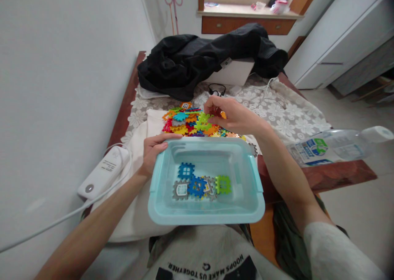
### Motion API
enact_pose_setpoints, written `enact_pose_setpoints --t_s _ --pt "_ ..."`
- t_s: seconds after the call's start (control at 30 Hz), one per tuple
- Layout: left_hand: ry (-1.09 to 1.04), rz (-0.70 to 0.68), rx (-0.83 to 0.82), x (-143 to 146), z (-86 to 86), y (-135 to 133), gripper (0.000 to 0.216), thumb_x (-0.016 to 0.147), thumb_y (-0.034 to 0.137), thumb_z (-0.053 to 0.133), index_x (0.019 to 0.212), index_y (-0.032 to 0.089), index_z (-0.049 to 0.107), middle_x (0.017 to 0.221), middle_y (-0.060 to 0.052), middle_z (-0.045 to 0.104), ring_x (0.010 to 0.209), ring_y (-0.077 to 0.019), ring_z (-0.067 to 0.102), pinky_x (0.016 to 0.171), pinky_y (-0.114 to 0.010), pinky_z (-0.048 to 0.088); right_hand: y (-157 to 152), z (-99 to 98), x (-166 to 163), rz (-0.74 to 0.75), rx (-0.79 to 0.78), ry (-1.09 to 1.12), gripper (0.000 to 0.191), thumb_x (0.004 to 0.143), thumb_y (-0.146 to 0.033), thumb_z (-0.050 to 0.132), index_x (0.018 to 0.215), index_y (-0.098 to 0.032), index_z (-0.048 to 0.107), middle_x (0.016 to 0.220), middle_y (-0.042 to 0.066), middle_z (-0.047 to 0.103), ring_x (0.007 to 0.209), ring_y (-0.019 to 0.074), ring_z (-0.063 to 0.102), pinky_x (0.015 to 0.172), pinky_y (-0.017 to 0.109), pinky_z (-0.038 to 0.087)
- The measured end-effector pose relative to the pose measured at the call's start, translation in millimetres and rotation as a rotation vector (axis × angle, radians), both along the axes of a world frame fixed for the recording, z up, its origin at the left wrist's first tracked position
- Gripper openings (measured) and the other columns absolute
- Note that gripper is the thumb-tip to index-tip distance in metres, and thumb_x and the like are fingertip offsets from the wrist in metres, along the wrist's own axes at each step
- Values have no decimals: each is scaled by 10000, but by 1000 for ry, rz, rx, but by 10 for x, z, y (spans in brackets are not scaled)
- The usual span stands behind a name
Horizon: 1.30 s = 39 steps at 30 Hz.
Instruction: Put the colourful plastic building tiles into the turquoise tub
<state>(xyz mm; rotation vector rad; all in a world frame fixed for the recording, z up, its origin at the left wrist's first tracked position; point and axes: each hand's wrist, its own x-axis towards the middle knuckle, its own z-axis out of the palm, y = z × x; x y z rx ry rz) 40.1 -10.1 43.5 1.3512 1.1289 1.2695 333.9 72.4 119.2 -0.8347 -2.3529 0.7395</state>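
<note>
The right hand (229, 114) hung at the centre of the frame over the pile of toy pieces (184, 126), fingertips drawn close together. A green piece (203, 122) lay just below and left of them, and an orange piece (223, 115) showed under the palm; whether either was gripped could not be told. The left hand (155, 146) clasped the rim of the tub (154, 190), just below the pile.

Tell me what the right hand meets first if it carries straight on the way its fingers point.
Most likely the green tile on top of the tile pile, just below the fingertips of the right hand; depth is hard to judge.
</note>
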Motion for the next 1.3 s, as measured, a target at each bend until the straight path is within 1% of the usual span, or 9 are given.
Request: enact_pose_setpoints --t_s 0.3,0.57,0.73,0.83,0.9,1.0,1.07,1.2,1.3 --pt "-27 -27 3 -31 -47 5 334 764 342 709 953 178 930 964 -113 876 911 -290 779 830 -361 593 -365 216 -17 176 -193 310 359 1015 -537 743 1113 -229 588 1045 40 620 910 165 600 788 300 526" --pt "-2 -26 3 -62 -100 8 373 778 363 688 985 165 927 948 -124 866 875 -284 758 782 -362 583 -456 344 -33 396 -258 148 408 983 -578 793 1109 -217 650 1018 33 703 842 142 622 765 281 523" --pt "-36 -31 -9 -1 14 -2 314 743 351 720 913 191 930 913 -113 870 878 -290 782 819 -373 601 -127 126 -30 112 -44 -46 294 1050 -483 709 1053 -189 727 961 54 739 856 188 649 810 326 510" --pt "-47 -28 -16 18 42 -6 306 736 350 722 899 192 927 918 -115 872 864 -293 781 779 -370 607 120 -177 -4 -66 83 -249 293 1052 -418 686 1210 -181 757 1176 129 762 1076 280 699 977 406 533" --pt "-58 -39 -17 15 32 -5 316 741 354 720 905 180 926 913 -119 871 847 -294 777 760 -370 609 252 -382 26 -121 94 -367 408 1045 -425 689 1371 -182 722 1369 173 726 1254 333 680 1088 451 522" --pt "-60 -40 -1 0 1 -1 322 742 351 721 917 178 929 910 -112 871 831 -276 768 746 -348 592 368 -580 60 -83 53 -518 502 1013 -422 739 1446 -172 701 1450 193 704 1328 361 671 1131 463 524" --pt "-57 -31 7 -11 -16 1 320 740 347 723 920 184 931 905 -105 871 822 -260 761 726 -328 573 395 -618 62 -56 51 -580 450 986 -362 769 1390 -169 739 1411 187 725 1296 362 690 1108 454 535" --pt "-50 -31 9 -30 -43 7 318 745 338 724 932 187 932 919 -97 873 843 -248 760 746 -314 564 381 -582 26 -148 46 -602 411 979 -266 743 1379 -177 727 1322 156 757 1180 333 727 1026 423 559" --pt "-37 -33 18 -34 -48 12 330 751 342 715 935 171 930 915 -101 871 836 -252 756 737 -316 565 361 -586 12 -201 87 -562 516 988 -345 751 1468 -173 667 1445 178 699 1293 366 679 1091 453 540"
